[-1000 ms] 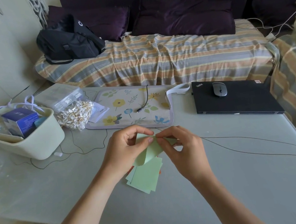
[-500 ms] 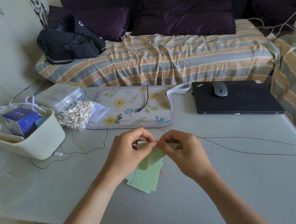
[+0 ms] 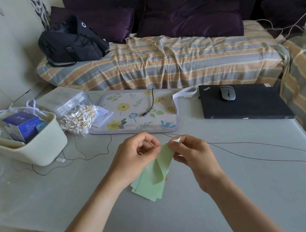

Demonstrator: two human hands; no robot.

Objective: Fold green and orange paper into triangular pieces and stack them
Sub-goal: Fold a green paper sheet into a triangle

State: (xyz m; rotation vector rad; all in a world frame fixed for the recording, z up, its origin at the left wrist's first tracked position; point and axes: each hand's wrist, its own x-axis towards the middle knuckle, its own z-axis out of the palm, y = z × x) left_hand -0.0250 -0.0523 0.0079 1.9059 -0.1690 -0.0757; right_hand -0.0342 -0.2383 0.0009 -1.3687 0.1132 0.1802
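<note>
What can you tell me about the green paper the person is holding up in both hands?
The green paper is a thin, pale green sheet, bent into a soft curl and not yet creased flat. The left hand and the right hand pinch its top edge between fingertips, holding it above the grey table. Its lower end hangs over a small stack of green sheets lying flat there. A sliver of orange shows at its top edge by the left fingertips.

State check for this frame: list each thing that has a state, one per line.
Left hand: grip pinching the green sheet.
Right hand: grip pinching the same sheet.
Green sheet: lifted, bent over, not creased flat.
Paper stack: flat on the table, orange edge peeking out.
Laptop: closed.
Mouse: resting on the laptop.
Black bag: on the sofa.
</note>
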